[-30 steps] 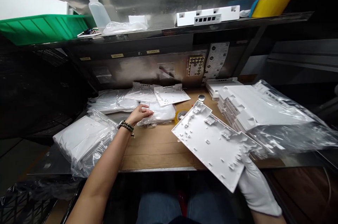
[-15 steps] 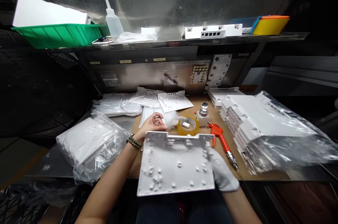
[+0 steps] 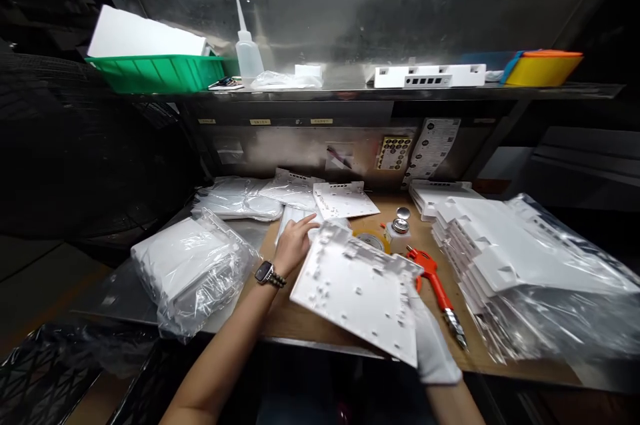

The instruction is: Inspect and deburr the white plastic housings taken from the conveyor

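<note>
A white plastic housing panel (image 3: 360, 288), studded with small bosses, is tilted in front of me over the bench's front edge. My right hand (image 3: 434, 338), in a white glove, grips its right side; the fingers are mostly behind it. Bare, with a watch and bracelet at the wrist, my left hand (image 3: 294, 245) reaches past the panel's left corner with its fingers stretched out and nothing seen in them. Just beyond those fingers lie flat clear plastic bags (image 3: 295, 215) and another white panel (image 3: 345, 200). Partly hidden behind the held panel is a tape roll (image 3: 371, 239).
A red air gun (image 3: 435, 281) and a metal-topped dispenser bottle (image 3: 399, 228) lie to the right. Beside them is a tall stack of bagged panels (image 3: 500, 245). Wrapped panels (image 3: 185, 258) sit left. Above runs a shelf (image 3: 345, 93) with a green basket (image 3: 155, 75).
The held panel has turned and tilted, its right side dropping. My left fingers, curled before, are now stretched forward over the bags. The view has shifted left.
</note>
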{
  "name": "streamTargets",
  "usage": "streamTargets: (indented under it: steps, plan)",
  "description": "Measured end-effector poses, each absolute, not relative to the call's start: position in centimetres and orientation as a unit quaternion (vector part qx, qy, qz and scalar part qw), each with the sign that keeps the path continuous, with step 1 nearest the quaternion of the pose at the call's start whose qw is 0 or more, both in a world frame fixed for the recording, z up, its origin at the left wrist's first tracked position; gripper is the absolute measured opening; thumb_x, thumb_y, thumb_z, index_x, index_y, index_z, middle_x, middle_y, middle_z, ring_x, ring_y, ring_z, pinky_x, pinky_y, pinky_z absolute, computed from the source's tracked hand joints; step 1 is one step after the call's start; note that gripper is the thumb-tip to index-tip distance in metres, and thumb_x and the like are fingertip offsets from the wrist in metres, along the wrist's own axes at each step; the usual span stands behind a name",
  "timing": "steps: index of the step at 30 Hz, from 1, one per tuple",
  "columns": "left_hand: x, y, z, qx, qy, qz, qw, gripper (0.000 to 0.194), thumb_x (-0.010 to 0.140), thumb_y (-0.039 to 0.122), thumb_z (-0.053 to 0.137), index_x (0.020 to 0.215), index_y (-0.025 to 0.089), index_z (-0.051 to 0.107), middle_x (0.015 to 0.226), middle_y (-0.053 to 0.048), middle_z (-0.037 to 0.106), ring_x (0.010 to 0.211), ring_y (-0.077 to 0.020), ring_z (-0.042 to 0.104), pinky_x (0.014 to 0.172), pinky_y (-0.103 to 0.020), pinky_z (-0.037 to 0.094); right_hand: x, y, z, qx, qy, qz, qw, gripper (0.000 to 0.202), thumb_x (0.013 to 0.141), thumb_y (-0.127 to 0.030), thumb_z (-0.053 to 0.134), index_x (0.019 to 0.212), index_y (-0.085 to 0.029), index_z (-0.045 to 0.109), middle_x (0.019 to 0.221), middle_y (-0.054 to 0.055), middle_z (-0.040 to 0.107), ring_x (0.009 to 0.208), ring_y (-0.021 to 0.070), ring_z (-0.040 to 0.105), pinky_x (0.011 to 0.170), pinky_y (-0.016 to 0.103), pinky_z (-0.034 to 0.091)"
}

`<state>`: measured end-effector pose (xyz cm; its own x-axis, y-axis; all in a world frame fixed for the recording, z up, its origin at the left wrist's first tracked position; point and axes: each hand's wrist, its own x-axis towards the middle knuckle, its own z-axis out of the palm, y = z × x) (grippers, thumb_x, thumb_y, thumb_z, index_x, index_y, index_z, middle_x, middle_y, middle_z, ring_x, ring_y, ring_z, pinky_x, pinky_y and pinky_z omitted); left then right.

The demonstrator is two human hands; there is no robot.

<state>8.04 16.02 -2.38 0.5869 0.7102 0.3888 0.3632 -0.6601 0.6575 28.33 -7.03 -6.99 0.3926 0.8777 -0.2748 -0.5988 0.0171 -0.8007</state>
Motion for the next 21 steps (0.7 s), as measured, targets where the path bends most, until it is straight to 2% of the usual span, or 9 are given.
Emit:
streamTargets:
  steps: [3, 6, 8, 10, 12, 14, 18, 21]
  plan:
    - [9.6, 15.7, -1.5, 0.864, 0.27, 0.315, 0.284, 0.056, 0.083, 0.0, 0.048, 0.13, 0.024, 0.068, 0.147, -0.005, 0.063, 0.123, -0.026, 0.059, 0.102, -0.044, 0.051, 29.3, -10.2, -7.4, -0.578, -0.154, 0.372, 0.71, 0.061, 0.09, -0.073, 0.054, 0.12, -0.023, 0.074, 0.112, 0.011, 0.079, 0.116, 0.0325, 0.071, 0.105, 0.054, 0.054]
    - [11.5, 15.2, -0.9, 0.868, 0.228, 0.304, 0.319, 0.062, 0.078, -0.002, 0.05, 0.132, 0.023, 0.069, 0.14, -0.005, 0.068, 0.116, -0.0211, 0.066, 0.084, -0.03, 0.057, 29.4, -12.6, -7.8, -0.677, -0.166, 0.162, 0.698, 0.059, 0.083, -0.068, 0.071, 0.118, -0.02, 0.072, 0.111, 0.013, 0.077, 0.11, 0.0374, 0.071, 0.109, 0.061, 0.048]
    - [12.6, 14.9, -0.6, 0.864, 0.213, 0.308, 0.337, 0.061, 0.077, -0.001, 0.05, 0.13, 0.023, 0.071, 0.139, -0.006, 0.069, 0.104, -0.0178, 0.071, 0.076, -0.026, 0.057, 29.0, -13.1, -8.6, -0.687, -0.241, 0.06, 0.683, 0.061, 0.078, -0.063, 0.079, 0.117, -0.017, 0.072, 0.116, 0.016, 0.076, 0.111, 0.0393, 0.07, 0.106, 0.059, 0.05]
    - [13.5, 14.5, -0.3, 0.855, 0.208, 0.325, 0.345, 0.058, 0.077, 0.0, 0.052, 0.127, 0.021, 0.073, 0.138, -0.008, 0.07, 0.094, -0.0157, 0.072, 0.071, -0.024, 0.057, 28.4, -13.0, -9.8, -0.66, -0.356, -0.02, 0.661, 0.059, 0.083, -0.061, 0.076, 0.122, -0.017, 0.071, 0.126, 0.019, 0.073, 0.115, 0.0381, 0.07, 0.096, 0.05, 0.058]
    - [14.0, 14.1, 0.0, 0.843, 0.213, 0.355, 0.342, 0.055, 0.077, 0.002, 0.053, 0.126, 0.019, 0.074, 0.137, -0.01, 0.07, 0.086, -0.0146, 0.072, 0.067, -0.023, 0.058, 27.5, -12.8, -11.2, -0.63, -0.437, -0.039, 0.641, 0.056, 0.092, -0.057, 0.068, 0.132, -0.018, 0.067, 0.138, 0.018, 0.067, 0.117, 0.0346, 0.07, 0.084, 0.041, 0.062]
    - [14.1, 13.7, 0.3, 0.831, 0.222, 0.392, 0.327, 0.053, 0.079, 0.003, 0.053, 0.126, 0.017, 0.073, 0.137, -0.012, 0.069, 0.085, -0.0152, 0.073, 0.061, -0.023, 0.058, 26.8, -12.6, -12.5, -0.638, -0.463, -0.016, 0.616, 0.059, 0.096, -0.058, 0.061, 0.14, -0.019, 0.063, 0.142, 0.018, 0.065, 0.111, 0.0323, 0.073, 0.075, 0.037, 0.063]
    - [13.5, 12.4, 0.7, 0.83, 0.21, 0.448, 0.26, 0.043, 0.087, 0.006, 0.05, 0.12, 0.015, 0.076, 0.128, -0.013, 0.075, 0.102, -0.0212, 0.074, 0.071, -0.029, 0.063, 25.7, -12.8, -13.0, -0.699, -0.397, 0.051, 0.593, 0.072, 0.093, -0.067, 0.059, 0.145, -0.017, 0.058, 0.134, 0.019, 0.07, 0.098, 0.0314, 0.077, 0.08, 0.041, 0.062]
    - [12.7, 10.1, 0.6, 0.862, 0.153, 0.44, 0.201, 0.036, 0.09, 0.01, 0.055, 0.112, 0.024, 0.08, 0.117, -0.004, 0.08, 0.084, -0.0186, 0.076, 0.073, -0.032, 0.063, 25.8, -12.4, -11.3, -0.731, -0.33, 0.115, 0.587, 0.079, 0.09, -0.071, 0.061, 0.147, -0.017, 0.057, 0.136, 0.018, 0.069, 0.107, 0.0336, 0.074, 0.086, 0.042, 0.06]
